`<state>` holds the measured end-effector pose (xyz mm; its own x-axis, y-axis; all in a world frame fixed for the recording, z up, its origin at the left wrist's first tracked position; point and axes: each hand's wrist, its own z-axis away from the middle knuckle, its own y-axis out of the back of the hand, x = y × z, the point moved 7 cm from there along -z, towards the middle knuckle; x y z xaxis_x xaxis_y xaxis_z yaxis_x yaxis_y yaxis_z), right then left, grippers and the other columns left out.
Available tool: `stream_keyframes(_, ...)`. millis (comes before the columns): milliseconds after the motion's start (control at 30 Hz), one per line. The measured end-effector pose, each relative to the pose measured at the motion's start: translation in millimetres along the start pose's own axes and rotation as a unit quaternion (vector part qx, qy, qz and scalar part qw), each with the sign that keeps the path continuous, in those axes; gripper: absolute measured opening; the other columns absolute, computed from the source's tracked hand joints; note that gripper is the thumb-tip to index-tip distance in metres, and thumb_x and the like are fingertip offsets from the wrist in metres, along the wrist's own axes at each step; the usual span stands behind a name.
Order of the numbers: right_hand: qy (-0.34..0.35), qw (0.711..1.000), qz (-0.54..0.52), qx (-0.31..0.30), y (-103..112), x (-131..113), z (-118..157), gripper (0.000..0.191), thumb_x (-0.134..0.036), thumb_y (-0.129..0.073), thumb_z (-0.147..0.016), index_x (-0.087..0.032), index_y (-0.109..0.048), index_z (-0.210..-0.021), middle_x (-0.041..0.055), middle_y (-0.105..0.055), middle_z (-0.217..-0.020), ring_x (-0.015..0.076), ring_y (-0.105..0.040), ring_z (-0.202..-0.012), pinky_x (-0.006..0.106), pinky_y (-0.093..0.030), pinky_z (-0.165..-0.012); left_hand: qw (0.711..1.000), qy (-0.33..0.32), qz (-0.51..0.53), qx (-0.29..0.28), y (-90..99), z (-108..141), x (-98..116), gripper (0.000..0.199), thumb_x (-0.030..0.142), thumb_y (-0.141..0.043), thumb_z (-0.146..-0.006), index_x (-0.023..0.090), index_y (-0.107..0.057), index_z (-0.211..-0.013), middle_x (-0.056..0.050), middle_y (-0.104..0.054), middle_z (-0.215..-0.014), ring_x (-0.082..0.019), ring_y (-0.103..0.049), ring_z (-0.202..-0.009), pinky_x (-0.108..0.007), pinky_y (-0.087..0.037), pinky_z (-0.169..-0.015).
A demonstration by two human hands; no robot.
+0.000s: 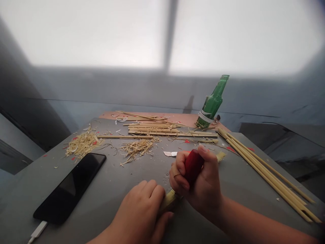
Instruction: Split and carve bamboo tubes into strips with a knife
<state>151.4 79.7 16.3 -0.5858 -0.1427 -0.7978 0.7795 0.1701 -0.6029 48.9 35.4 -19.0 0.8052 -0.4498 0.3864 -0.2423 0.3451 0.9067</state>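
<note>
My left hand (142, 210) is closed around the near end of a pale yellow-green bamboo stick (170, 200), pressing it down on the grey table (111, 189). The stick slants away to the right and passes beneath my right hand (200, 179). That hand is wrapped in a fist around the dark red handle (193, 166) of a tool held upright over the bamboo. The tool's working end is hidden by my fingers. Just beyond my right hand lies a utility knife (170, 154) with its blade pointing left; the rest of it is mostly covered.
A black phone (71, 186) with a white cable (38, 231) lies at left. Shavings form piles (82, 144) on the far side. Thin sticks (152, 128) lie across the back, near a green bottle (213, 101). Longer bamboo sticks (264, 173) run along the right edge.
</note>
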Motion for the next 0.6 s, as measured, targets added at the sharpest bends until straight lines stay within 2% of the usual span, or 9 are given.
stream_keyframes(133, 0.0, 1.0, 0.005, 0.001, -2.6, 2.4, -1.7, 0.055, -0.07, -0.059, -0.074, -0.021, -0.055, -0.048, -0.0065, -0.037, -0.032, 0.0076, -0.024, -0.029, 0.021, -0.023, -0.031, 1.0, -0.006, 0.002, 0.004, 0.2, 0.2, 0.9, 0.017, 0.03, -0.047, -0.094, 0.019, -0.059, -0.097, -0.012, -0.066, -0.107, -0.031, -0.061, -0.097, -0.045, -0.05, -0.083)
stream_keyframes(433, -0.012, 1.0, 0.017, 0.023, -4.5, -1.0, -3.3, 0.054, -0.07, -0.059, -0.072, -0.022, -0.053, -0.047, -0.0065, -0.036, -0.03, 0.0072, -0.025, -0.028, 0.02, -0.023, -0.031, 1.0, -0.001, -0.002, 0.0, 2.7, 0.6, 3.5, 0.015, 0.028, -0.049, -0.093, 0.019, -0.061, -0.098, -0.013, -0.066, -0.109, -0.031, -0.06, -0.098, -0.045, -0.05, -0.083)
stream_keyframes(600, -0.019, 0.999, 0.027, 0.011, -6.2, 3.4, -3.3, 0.056, -0.07, -0.057, -0.074, -0.021, -0.052, -0.047, -0.0067, -0.036, -0.031, 0.0067, -0.024, -0.027, 0.02, -0.022, -0.031, 1.0, -0.003, 0.0, 0.004, 2.7, -0.3, 3.0, 0.014, 0.028, -0.05, -0.093, 0.019, -0.061, -0.097, -0.013, -0.066, -0.108, -0.031, -0.061, -0.097, -0.045, -0.05, -0.082)
